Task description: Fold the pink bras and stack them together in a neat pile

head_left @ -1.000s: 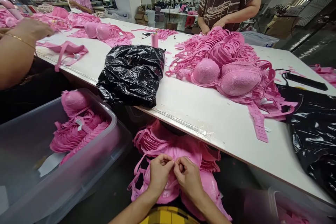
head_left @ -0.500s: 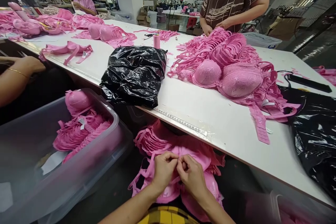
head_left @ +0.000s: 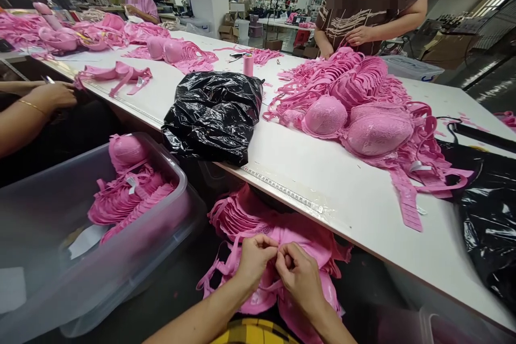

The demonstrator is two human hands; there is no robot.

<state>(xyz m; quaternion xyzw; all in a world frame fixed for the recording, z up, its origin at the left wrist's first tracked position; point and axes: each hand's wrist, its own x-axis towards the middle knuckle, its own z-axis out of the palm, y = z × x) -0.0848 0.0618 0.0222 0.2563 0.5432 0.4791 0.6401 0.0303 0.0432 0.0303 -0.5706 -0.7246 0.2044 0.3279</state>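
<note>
My left hand [head_left: 257,259] and my right hand [head_left: 297,275] meet fingertip to fingertip over my lap. Both pinch the middle of a pink bra [head_left: 256,299], whose cups and straps spread out below and beside them. The exact spot between the fingertips is too small to make out. Just beyond my hands, partly under the table edge, lies a stack of nested pink bras [head_left: 231,216].
A white table [head_left: 282,161] with a measuring tape [head_left: 282,188] along its edge runs across. On it rest a black plastic bag [head_left: 213,115] and a bra heap [head_left: 374,129]. At left stands a plastic bin [head_left: 141,236]. Co-workers sit and stand around the table.
The view has turned slightly left, so the table things sit further right. My hands stay pinched at the bra's middle. The standing co-worker's hand has lifted a little off the heap.
</note>
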